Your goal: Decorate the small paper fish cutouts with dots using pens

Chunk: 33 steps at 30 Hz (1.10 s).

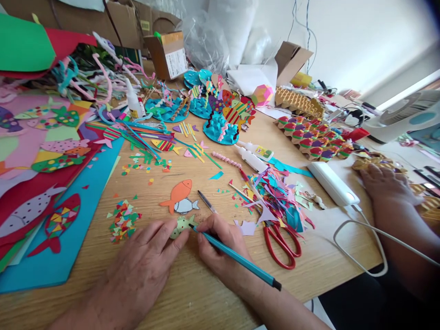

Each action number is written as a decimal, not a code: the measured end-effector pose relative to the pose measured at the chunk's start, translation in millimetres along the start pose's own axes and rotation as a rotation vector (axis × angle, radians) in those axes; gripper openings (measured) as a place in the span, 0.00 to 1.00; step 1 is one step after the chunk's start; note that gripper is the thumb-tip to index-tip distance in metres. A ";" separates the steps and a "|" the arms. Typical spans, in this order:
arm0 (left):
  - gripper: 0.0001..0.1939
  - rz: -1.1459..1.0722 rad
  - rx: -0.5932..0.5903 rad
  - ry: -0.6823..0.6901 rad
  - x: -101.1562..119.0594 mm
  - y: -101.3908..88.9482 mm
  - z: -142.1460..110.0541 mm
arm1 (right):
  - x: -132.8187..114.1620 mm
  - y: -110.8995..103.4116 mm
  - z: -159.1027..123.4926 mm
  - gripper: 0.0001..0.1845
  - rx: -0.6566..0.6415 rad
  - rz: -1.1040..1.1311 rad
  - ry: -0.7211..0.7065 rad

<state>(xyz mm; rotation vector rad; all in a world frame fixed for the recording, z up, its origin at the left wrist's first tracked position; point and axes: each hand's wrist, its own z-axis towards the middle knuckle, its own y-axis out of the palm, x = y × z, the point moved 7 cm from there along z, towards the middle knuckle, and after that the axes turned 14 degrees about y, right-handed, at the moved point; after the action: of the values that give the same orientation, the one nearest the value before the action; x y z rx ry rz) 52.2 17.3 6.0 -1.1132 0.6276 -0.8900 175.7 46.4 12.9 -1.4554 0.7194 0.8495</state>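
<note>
My left hand point(144, 259) lies low on the table, its fingertips pinning a small light green paper fish point(184, 224) that they partly cover. In my right hand point(222, 240) is a blue felt-tip pen point(240, 262), its dark tip touching the fish near the tail. Dark dots show on the fish. Just beyond, an orange paper fish point(180, 190) and a grey-white paper fish point(184, 206) with a dark outline lie side by side. A second slim pen point(205, 200) rests beside them, its near end close to my right hand.
Paper bits point(124, 220) lie left; red-handled scissors point(282, 245) and paper scraps point(285, 195) lie right. Glue bottles point(252, 158), a white power bank point(333, 183) with a cable and decorated blue discs point(220, 130) stand farther back. Another person's hand point(388, 185) rests at right.
</note>
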 end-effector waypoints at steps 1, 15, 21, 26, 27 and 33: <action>0.24 -0.005 0.004 -0.006 0.0 0.1 0.0 | 0.3 0.6 0.2 0.05 0.002 -0.002 0.001; 0.24 -0.014 -0.003 -0.025 0.2 1.3 0.3 | -1.7 1.5 0.8 0.05 -0.013 -0.043 0.011; 0.24 -0.001 -0.013 -0.038 -0.3 0.8 0.3 | -1.2 0.9 1.3 0.05 -0.010 -0.046 0.010; 0.24 0.004 -0.017 -0.046 -0.7 0.5 -0.2 | 0.3 2.3 1.1 0.05 -0.023 -0.053 0.034; 0.24 0.005 -0.015 -0.047 -0.8 0.3 -0.3 | 0.4 2.4 1.0 0.05 -0.023 -0.053 0.037; 0.25 0.000 -0.018 -0.045 -1.4 -0.7 0.4 | 0.1 2.1 0.1 0.05 -0.022 -0.056 0.041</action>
<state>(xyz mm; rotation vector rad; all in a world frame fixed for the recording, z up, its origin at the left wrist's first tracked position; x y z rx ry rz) 51.6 18.6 6.7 -1.1470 0.5995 -0.8585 174.0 46.4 11.7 -1.5093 0.6992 0.7887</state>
